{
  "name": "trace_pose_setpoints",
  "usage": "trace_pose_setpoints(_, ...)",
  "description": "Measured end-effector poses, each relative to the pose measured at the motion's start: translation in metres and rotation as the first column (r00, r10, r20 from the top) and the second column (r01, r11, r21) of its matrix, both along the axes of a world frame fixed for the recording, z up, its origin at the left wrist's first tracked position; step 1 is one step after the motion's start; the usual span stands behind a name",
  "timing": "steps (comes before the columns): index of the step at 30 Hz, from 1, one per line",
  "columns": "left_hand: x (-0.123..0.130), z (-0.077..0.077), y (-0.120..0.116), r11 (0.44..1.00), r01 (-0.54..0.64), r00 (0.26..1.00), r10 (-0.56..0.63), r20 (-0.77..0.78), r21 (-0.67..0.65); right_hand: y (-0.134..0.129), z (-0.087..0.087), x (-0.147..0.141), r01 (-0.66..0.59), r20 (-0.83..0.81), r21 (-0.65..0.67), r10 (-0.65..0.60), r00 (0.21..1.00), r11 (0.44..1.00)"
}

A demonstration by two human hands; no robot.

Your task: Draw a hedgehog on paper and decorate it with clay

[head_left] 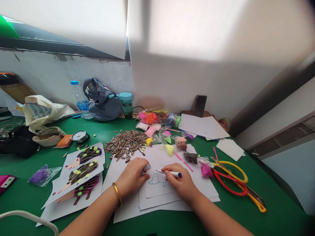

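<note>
My right hand [178, 182] is closed round a white marker [173, 173] with a dark blue end, its tip at the top of a blue line drawing [155, 179] of an animal on a small white sheet [157, 193]. My left hand [133, 175], with a gold bangle at the wrist, rests at the sheet's left edge, its fingers closed on a small greyish object [146, 167] that I cannot make out. Larger white sheets [123, 209] lie underneath. Striped seeds [128, 141] are heaped just beyond my left hand.
Decorated hedgehog pictures [83, 172] lie at the left. Clay packets [169, 149] spread beyond the paper. Scissors [231, 183] with red and yellow handles lie right. Behind stand a bottle [80, 98], a grey-blue bag [104, 105], a cup [126, 105] and a phone [200, 106].
</note>
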State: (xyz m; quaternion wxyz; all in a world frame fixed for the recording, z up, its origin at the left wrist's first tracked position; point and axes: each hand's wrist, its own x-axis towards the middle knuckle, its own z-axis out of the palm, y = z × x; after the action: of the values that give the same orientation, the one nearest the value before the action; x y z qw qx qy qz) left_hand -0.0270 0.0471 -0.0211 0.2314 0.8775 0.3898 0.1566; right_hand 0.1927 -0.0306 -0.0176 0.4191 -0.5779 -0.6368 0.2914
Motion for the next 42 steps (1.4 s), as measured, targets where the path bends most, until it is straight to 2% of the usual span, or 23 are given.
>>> trace_pose_setpoints(5,0.000,0.002,-0.001,1.000,-0.002,1.000,0.003,0.013,-0.007,0.000,0.001,-0.004,-0.061,0.087,0.061,0.056,0.995,0.996)
trace_pose_setpoints(13,0.001,0.003,-0.001,1.000,0.004,1.000,-0.004,0.002,-0.010,0.002,0.001,-0.004,-0.061,0.094,0.032,0.058,0.994,0.998)
trace_pose_setpoints(16,0.001,0.003,0.000,1.000,0.003,1.000,-0.003,-0.001,-0.011,0.001,0.002,-0.002,-0.043,0.056,0.038,0.041,0.998,0.998)
trace_pose_setpoints(19,0.001,0.003,0.000,1.000,0.000,1.000,0.000,0.001,-0.017,0.001,0.001,0.001,0.028,-0.042,0.051,-0.026,0.999,0.998)
trace_pose_setpoints(21,0.001,0.003,0.000,1.000,-0.002,1.000,0.002,0.006,-0.018,0.003,0.000,0.003,0.077,-0.097,0.031,-0.074,0.993,0.997)
trace_pose_setpoints(24,0.000,0.003,0.000,1.000,0.000,1.000,0.000,0.008,-0.017,0.007,0.000,0.004,0.081,-0.119,-0.035,-0.085,0.989,0.996)
trace_pose_setpoints(27,0.000,0.003,0.000,1.000,0.001,1.000,-0.001,0.007,-0.014,0.011,0.001,0.002,0.033,-0.075,-0.075,-0.039,0.996,0.997)
trace_pose_setpoints(32,0.000,0.003,-0.001,1.000,-0.001,1.000,0.001,0.000,-0.016,0.012,0.000,-0.001,0.034,0.069,-0.022,-0.032,0.997,0.999)
trace_pose_setpoints(42,0.000,0.000,0.000,1.000,0.002,1.000,-0.002,0.027,-0.007,0.012,-0.002,-0.002,0.030,0.072,-0.039,-0.027,0.997,0.999)
